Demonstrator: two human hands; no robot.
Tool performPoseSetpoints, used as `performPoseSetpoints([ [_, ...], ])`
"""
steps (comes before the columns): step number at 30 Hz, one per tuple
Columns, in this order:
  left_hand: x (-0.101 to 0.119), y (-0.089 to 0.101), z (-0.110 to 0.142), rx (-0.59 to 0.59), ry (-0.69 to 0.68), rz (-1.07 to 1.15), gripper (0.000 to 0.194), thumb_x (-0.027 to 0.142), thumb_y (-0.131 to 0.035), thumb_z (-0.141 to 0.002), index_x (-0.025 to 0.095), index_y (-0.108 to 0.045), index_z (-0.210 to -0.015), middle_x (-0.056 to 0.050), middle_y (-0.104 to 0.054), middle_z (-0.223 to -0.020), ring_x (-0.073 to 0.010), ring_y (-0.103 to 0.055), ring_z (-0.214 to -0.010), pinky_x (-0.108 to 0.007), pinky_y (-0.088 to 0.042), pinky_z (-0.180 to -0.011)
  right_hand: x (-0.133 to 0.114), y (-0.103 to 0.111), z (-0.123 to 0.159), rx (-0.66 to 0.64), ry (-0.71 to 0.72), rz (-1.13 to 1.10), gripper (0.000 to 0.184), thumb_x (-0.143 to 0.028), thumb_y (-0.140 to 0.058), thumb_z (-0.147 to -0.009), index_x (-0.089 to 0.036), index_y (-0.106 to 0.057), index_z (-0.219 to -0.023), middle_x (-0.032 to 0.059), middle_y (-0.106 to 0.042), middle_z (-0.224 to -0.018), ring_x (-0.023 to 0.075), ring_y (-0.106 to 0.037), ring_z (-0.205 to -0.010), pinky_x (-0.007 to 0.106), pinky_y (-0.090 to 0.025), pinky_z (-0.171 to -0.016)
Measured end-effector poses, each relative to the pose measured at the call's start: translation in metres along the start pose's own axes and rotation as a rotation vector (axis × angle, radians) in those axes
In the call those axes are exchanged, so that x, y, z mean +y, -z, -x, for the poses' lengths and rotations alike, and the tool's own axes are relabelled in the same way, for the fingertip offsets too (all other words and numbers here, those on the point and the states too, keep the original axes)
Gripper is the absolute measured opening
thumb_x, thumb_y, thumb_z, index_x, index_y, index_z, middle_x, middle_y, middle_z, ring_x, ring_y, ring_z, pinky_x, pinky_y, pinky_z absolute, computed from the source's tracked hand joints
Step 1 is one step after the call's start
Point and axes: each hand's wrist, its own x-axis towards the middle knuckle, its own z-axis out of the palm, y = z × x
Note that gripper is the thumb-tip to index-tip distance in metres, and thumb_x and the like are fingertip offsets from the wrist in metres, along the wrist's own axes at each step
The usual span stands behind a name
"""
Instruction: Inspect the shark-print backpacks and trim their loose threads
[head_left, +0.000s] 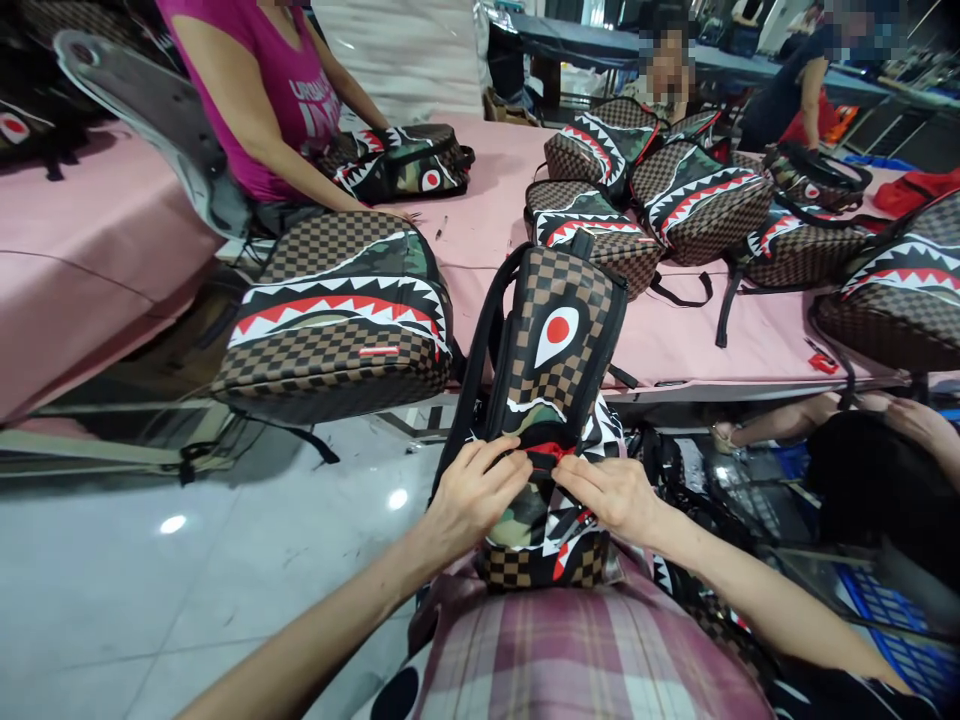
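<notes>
On my lap a brown checkered backpack leans with its narrow side turned to me, its top against the table edge. That side carries a white eye with a red centre, a camouflage patch and a side pocket. My left hand is closed on the left part of the pocket's dark upper edge. From the right, my right hand pinches the same edge, its fingertips close to the left ones. Red lining shows just above the fingers. The thumbs are mostly hidden.
A similar backpack lies left on the pink table; several more are heaped to the right. Across the table, a person in a magenta shirt is beside another backpack. A blue basket stands low right.
</notes>
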Motion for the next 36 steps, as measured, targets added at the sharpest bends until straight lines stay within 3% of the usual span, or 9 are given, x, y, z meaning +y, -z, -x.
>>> performPoseSetpoints([
  [8,-0.004,-0.009,0.012,0.096,0.049,0.057,0.026,0.005,-0.047,-0.082,0.014,-0.06,-0.103,-0.007,-0.067,-0.097,-0.0214,-0.055,-0.107,-0.031,-0.047,-0.081,0.0,-0.003,-0.009,0.011,-0.015,-0.062,0.038,-0.001,-0.039,-0.079,-0.014,-0.055,-0.11,0.0094,-0.065,-0.109,0.0123,-0.061,-0.066,0.023,-0.043,-0.053],
  [11,0.009,-0.002,0.013,0.154,0.195,0.163,0.031,0.005,-0.046,-0.081,0.016,-0.059,-0.107,-0.008,-0.066,-0.103,-0.0222,-0.054,-0.109,-0.035,-0.047,-0.087,0.001,-0.003,-0.01,0.086,-0.033,-0.122,0.038,0.0,-0.039,-0.076,-0.014,-0.054,-0.108,0.0079,-0.066,-0.106,0.0122,-0.062,-0.07,0.021,-0.044,-0.053],
  [14,0.025,0.011,0.007,0.024,0.56,0.547,0.021,0.018,-0.048,-0.083,0.017,-0.064,-0.095,-0.007,-0.068,-0.093,-0.0197,-0.062,-0.09,-0.032,-0.052,-0.078,0.002,-0.003,-0.01,0.121,-0.051,-0.174,0.036,-0.001,-0.039,-0.076,-0.015,-0.054,-0.105,0.0063,-0.067,-0.102,0.0119,-0.063,-0.071,0.021,-0.044,-0.054],
  [18,0.026,0.022,-0.02,-0.344,1.3,1.27,0.035,0.045,-0.052,-0.079,0.013,-0.064,-0.089,-0.011,-0.068,-0.089,-0.0184,-0.066,-0.072,-0.025,-0.052,-0.054,-0.001,-0.003,-0.017,0.16,-0.044,-0.173,0.029,-0.003,-0.038,-0.078,-0.014,-0.056,-0.097,0.0059,-0.068,-0.093,0.0113,-0.061,-0.065,0.021,-0.042,-0.051],
  [21,0.016,0.019,-0.04,-0.38,1.569,1.537,0.044,0.05,-0.061,-0.071,0.008,-0.062,-0.081,-0.014,-0.067,-0.083,-0.018,-0.066,-0.066,-0.024,-0.052,-0.053,-0.004,-0.004,-0.028,0.14,-0.002,-0.095,0.025,-0.005,-0.036,-0.082,-0.014,-0.059,-0.086,0.0046,-0.068,-0.086,0.0098,-0.057,-0.056,0.022,-0.038,-0.047],
  [24,0.014,0.008,-0.046,-0.292,1.665,1.572,0.033,0.038,-0.068,-0.066,0.007,-0.06,-0.068,-0.011,-0.065,-0.063,-0.0159,-0.063,-0.055,-0.025,-0.052,-0.053,-0.006,-0.006,-0.035,0.118,0.044,-0.024,0.028,-0.007,-0.034,-0.087,-0.015,-0.06,-0.079,0.0034,-0.068,-0.08,0.009,-0.053,-0.051,0.023,-0.035,-0.045],
  [30,0.032,-0.01,-0.031,0.119,1.624,1.613,0.033,0.029,-0.075,-0.055,0.015,-0.045,-0.05,-0.002,-0.059,-0.05,-0.0161,-0.062,-0.053,-0.027,-0.053,-0.056,-0.003,-0.007,-0.028,0.122,0.063,-0.007,0.024,-0.011,-0.037,-0.089,-0.013,-0.059,-0.099,0.0065,-0.068,-0.097,0.0099,-0.058,-0.06,0.023,-0.037,-0.047],
  [33,0.037,-0.012,-0.029,0.168,1.572,1.575,0.031,0.033,-0.075,-0.054,0.014,-0.052,-0.054,0.0,-0.058,-0.05,-0.0145,-0.061,-0.054,-0.025,-0.051,-0.056,0.004,0.001,-0.031,0.065,0.029,-0.132,0.028,-0.009,-0.041,-0.084,-0.015,-0.057,-0.106,0.005,-0.068,-0.102,0.011,-0.063,-0.073,0.022,-0.04,-0.053],
  [36,0.037,-0.012,-0.03,0.134,1.535,1.579,0.03,0.034,-0.075,-0.054,0.011,-0.062,-0.067,-0.003,-0.065,-0.06,-0.017,-0.064,-0.06,-0.028,-0.053,-0.061,0.009,0.015,-0.05,-0.069,-0.195,-0.222,0.033,-0.006,-0.043,-0.077,-0.016,-0.058,-0.105,0.0052,-0.067,-0.103,0.0138,-0.063,-0.086,0.021,-0.043,-0.061],
])
